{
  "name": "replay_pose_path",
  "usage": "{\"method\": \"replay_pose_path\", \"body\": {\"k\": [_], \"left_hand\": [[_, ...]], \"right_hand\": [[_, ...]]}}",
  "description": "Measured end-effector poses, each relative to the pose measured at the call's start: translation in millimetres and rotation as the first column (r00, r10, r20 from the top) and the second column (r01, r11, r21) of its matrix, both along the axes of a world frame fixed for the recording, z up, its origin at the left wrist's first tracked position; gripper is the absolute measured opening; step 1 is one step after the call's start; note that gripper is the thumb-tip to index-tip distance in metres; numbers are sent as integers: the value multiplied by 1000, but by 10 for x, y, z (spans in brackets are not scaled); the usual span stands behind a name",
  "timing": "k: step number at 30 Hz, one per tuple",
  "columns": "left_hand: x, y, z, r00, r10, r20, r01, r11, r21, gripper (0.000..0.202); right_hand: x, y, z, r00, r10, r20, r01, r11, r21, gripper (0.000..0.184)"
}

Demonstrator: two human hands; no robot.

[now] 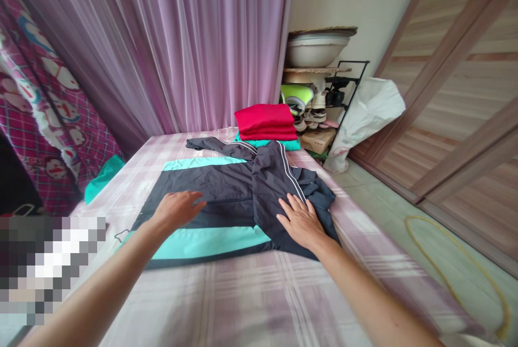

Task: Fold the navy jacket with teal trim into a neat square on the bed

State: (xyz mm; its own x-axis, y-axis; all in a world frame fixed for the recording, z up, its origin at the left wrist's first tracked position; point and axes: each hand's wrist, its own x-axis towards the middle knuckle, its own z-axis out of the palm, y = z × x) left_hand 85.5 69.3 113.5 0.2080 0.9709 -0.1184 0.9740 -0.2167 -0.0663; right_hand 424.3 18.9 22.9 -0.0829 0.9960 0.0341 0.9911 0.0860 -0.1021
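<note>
A dark jacket [230, 188] with mint-green panels lies spread on the bed, its collar side to the right. One sleeve [271, 185] with white stripes is folded across the body near the shoulder. My right hand [301, 220] rests flat on this sleeve, fingers spread. Over the middle of the jacket is my left hand [178, 211], fingers stretched out and holding nothing; whether it touches the cloth I cannot tell. The other sleeve [218, 146] lies along the far side, pointing left.
Folded red cloth [265, 122] sits on teal cloth [289, 145] at the bed's far end. A plaid sheet [226, 304] covers the bed. Behind are a purple curtain [202, 39] and a shelf with shoes [315, 115] and a basin [318, 49]. Wooden wardrobe doors [453, 93] stand right.
</note>
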Motion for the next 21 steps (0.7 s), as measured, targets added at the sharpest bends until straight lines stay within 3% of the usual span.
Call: {"method": "replay_pose_path", "body": {"k": [4,7,11,14,18,21], "left_hand": [[592,600,71,969,-50,244,45,999,24,44],[1021,1070,-16,848,53,527,-43,999,-32,29],[1495,1539,-228,720,185,669,-136,983,-125,29],[1775,1751,-338,572,290,767,-155,957,-245,31],[1900,1966,-251,336,334,881,-141,942,-304,23],[1699,2058,-115,197,313,929,-193,942,-276,22]], "right_hand": [[-5,-16,-38,999,15,-40,-13,999,48,55],[-1,-20,-41,997,28,-72,-24,998,64,55],[3,-14,-40,991,32,-134,-22,997,74,55],[9,-11,-47,984,30,-174,-19,998,65,55],[24,-14,-60,979,41,-202,-25,996,81,56],[30,-12,-52,977,47,-209,-32,997,75,56]]}}
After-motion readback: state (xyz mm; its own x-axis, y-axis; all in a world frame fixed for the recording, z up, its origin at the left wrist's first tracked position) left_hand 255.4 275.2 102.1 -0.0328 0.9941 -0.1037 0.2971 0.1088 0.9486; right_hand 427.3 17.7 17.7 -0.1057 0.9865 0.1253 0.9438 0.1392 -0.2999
